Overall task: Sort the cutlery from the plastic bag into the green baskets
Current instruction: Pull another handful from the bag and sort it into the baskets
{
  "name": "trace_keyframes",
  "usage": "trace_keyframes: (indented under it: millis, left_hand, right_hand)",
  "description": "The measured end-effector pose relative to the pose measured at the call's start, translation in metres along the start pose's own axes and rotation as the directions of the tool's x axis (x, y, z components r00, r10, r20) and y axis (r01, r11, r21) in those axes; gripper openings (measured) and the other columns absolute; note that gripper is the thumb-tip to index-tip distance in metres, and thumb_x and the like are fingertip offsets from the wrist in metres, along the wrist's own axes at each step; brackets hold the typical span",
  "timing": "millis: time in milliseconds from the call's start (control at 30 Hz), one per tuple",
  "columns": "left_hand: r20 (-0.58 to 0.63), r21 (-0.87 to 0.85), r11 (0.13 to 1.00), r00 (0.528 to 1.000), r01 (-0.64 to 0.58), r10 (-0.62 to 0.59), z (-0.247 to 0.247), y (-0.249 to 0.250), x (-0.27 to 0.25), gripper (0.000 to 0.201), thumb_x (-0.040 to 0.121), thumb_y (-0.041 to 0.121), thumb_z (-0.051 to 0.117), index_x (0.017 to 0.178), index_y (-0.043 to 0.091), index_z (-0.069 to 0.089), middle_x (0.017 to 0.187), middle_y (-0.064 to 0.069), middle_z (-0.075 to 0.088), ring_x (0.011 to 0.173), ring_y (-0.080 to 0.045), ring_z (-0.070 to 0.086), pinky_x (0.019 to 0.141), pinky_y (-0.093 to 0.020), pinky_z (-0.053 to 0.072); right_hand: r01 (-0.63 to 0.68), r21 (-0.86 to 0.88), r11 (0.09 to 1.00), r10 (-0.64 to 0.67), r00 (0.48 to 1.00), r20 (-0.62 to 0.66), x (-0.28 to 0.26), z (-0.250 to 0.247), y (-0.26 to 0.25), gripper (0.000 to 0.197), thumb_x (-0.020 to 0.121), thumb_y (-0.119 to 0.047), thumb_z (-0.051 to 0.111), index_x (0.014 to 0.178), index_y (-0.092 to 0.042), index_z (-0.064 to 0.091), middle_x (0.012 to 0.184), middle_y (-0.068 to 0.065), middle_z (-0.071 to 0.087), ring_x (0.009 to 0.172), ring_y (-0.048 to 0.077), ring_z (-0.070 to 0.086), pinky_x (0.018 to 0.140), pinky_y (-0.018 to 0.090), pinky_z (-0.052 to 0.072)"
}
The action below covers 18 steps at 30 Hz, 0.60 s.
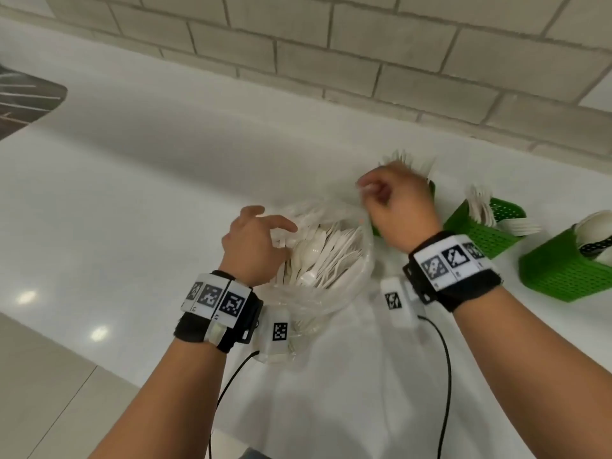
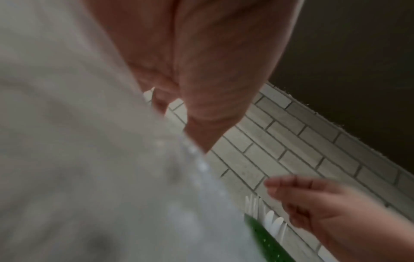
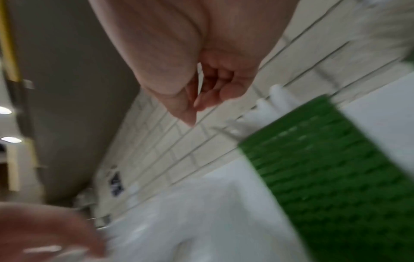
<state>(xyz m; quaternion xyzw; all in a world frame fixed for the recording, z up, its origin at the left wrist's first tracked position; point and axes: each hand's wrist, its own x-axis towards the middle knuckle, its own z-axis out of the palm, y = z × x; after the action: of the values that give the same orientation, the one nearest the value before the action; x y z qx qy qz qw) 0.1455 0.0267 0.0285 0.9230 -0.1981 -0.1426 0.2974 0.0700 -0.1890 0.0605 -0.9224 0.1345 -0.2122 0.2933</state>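
A clear plastic bag (image 1: 334, 293) full of white plastic cutlery (image 1: 318, 256) lies on the white counter (image 1: 132, 193). My left hand (image 1: 258, 236) rests at the bag's left rim; its lower fingers curl into the plastic and the index finger points right. My right hand (image 1: 394, 200) hovers blurred above the bag's far right corner, in front of the first green basket (image 1: 430, 188). Its fingers are loosely curled and nothing shows in them (image 3: 197, 106). Forks (image 1: 407, 160) stand in that basket (image 3: 325, 168). Two more green baskets (image 1: 480, 233) (image 1: 563, 273) hold cutlery.
A pale brick wall (image 1: 364, 54) runs along the back of the counter, close behind the baskets. A dark object (image 1: 23, 101) sits at the far left. Black cables (image 1: 443, 376) hang from both wristbands near the counter's front edge.
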Motion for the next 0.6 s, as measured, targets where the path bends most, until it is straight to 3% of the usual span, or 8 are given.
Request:
trace_keyframes:
  millis: [67, 133, 200, 233, 333, 467, 533, 600]
  left_hand:
    - [0.130, -0.027, 0.999, 0.991, 0.021, -0.018, 0.004, -0.004, 0.000, 0.050, 0.078, 0.013, 0.075, 0.121, 0.037, 0.062, 0.145, -0.008, 0.033, 0.131, -0.026, 0.042, 0.109, -0.035, 0.034]
    - [0.184, -0.021, 1.000, 0.983, -0.005, 0.008, 0.004, -0.006, 0.000, 0.059, 0.081, 0.002, 0.066, 0.130, 0.034, 0.056, 0.137, -0.008, 0.038, 0.122, -0.027, 0.052, 0.099, -0.026, 0.039]
    - [0.194, -0.011, 1.000, 0.981, -0.027, 0.029, 0.002, -0.005, 0.001, 0.065, 0.082, -0.007, 0.056, 0.134, 0.031, 0.052, 0.132, -0.008, 0.042, 0.116, -0.027, 0.055, 0.093, -0.025, 0.041]
    - [0.194, -0.017, 0.999, 0.980, -0.034, 0.037, 0.000, -0.005, 0.000, 0.068, 0.081, -0.010, 0.052, 0.136, 0.030, 0.050, 0.133, -0.008, 0.044, 0.118, -0.026, 0.053, 0.093, -0.024, 0.040]
    - [0.180, -0.086, 0.996, 0.982, -0.038, 0.053, -0.006, -0.007, 0.002, 0.074, 0.078, -0.013, 0.050, 0.140, 0.028, 0.045, 0.139, -0.007, 0.045, 0.126, -0.025, 0.049, 0.094, -0.022, 0.037]
    - [0.115, -0.277, 0.961, 0.993, 0.002, 0.031, -0.008, -0.014, 0.006, 0.072, 0.080, -0.013, 0.051, 0.138, 0.028, 0.047, 0.140, -0.002, 0.048, 0.116, -0.026, 0.057, 0.079, -0.018, 0.046]
    - [0.099, -0.325, 0.946, 0.995, 0.001, 0.032, -0.009, -0.018, 0.006, 0.072, 0.079, -0.017, 0.048, 0.138, 0.026, 0.049, 0.137, -0.003, 0.052, 0.108, -0.028, 0.060, 0.065, -0.011, 0.043]
    - [0.077, -0.325, 0.946, 0.996, -0.018, 0.045, -0.009, -0.023, 0.006, 0.073, 0.077, -0.018, 0.046, 0.137, 0.025, 0.050, 0.136, -0.003, 0.054, 0.111, -0.036, 0.059, 0.063, -0.010, 0.041]
  right_hand:
    - [0.091, 0.063, 0.994, -0.107, 0.930, 0.352, -0.017, 0.014, -0.025, 0.025, 0.088, -0.010, 0.063, 0.110, -0.019, 0.068, 0.105, -0.005, 0.060, 0.093, 0.007, 0.058, 0.089, 0.026, 0.049]
    - [0.224, -0.011, 0.975, -0.163, 0.744, 0.648, -0.027, 0.031, -0.034, 0.054, 0.080, -0.007, 0.067, 0.131, -0.022, 0.057, 0.128, -0.002, 0.055, 0.118, 0.013, 0.051, 0.102, 0.032, 0.042]
    - [0.400, -0.150, 0.904, -0.133, 0.597, 0.791, -0.030, 0.046, -0.034, 0.082, 0.074, -0.003, 0.067, 0.148, -0.019, 0.035, 0.149, 0.004, 0.036, 0.137, 0.022, 0.033, 0.112, 0.039, 0.032]
    - [0.463, -0.220, 0.859, -0.094, 0.565, 0.820, -0.031, 0.051, -0.034, 0.091, 0.075, -0.002, 0.067, 0.152, -0.020, 0.023, 0.156, 0.005, 0.025, 0.143, 0.024, 0.024, 0.115, 0.041, 0.028]
    - [0.616, -0.348, 0.706, -0.106, 0.578, 0.809, -0.031, 0.061, -0.037, 0.090, 0.085, -0.004, 0.059, 0.155, -0.023, 0.006, 0.159, 0.007, 0.017, 0.143, 0.028, 0.023, 0.113, 0.043, 0.025]
    - [0.750, -0.435, 0.499, -0.192, 0.585, 0.788, -0.031, 0.072, -0.040, 0.060, 0.097, -0.013, 0.034, 0.153, -0.010, 0.014, 0.152, 0.020, 0.027, 0.142, 0.035, 0.023, 0.113, 0.048, 0.021]
    - [0.770, -0.400, 0.497, -0.261, 0.573, 0.777, -0.032, 0.076, -0.038, 0.056, 0.094, -0.012, 0.019, 0.147, -0.003, 0.033, 0.150, 0.024, 0.033, 0.143, 0.037, 0.028, 0.113, 0.051, 0.027]
    - [0.839, -0.348, 0.418, -0.397, 0.513, 0.761, -0.034, 0.075, -0.032, 0.051, 0.089, -0.010, 0.021, 0.114, -0.006, 0.065, 0.119, 0.016, 0.064, 0.116, 0.034, 0.059, 0.093, 0.045, 0.047]
